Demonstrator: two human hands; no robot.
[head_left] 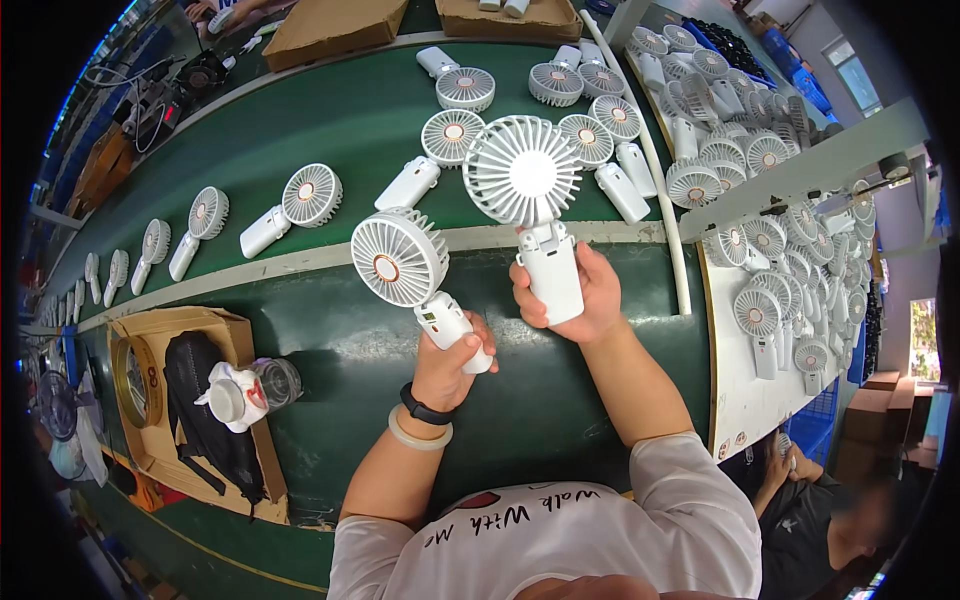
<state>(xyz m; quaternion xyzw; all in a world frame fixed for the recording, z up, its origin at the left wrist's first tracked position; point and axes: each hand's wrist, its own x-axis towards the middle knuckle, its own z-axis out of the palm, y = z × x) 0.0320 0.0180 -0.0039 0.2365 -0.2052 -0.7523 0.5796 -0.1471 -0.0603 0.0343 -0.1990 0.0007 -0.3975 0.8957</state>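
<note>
My left hand (449, 362) is closed round the handle of a white handheld fan (388, 268). The fan's round grille faces up, with a copper-coloured ring at its centre and a small dark display on the handle. In my right hand (590, 297) is a second white handheld fan (520, 172), held by its handle, fingers wrapped round the sides. Its head has a plain white disc at the centre and stands over the belt's near edge. The two fans are side by side, apart from each other.
More white fans (312, 195) lie along the green conveyor belt (370, 90). A white table (735, 400) on the right is crowded with fans. A cardboard tray (265, 470) at left holds a black bag (205, 400) and a clear jar (278, 382). Another person (820, 510) sits at lower right.
</note>
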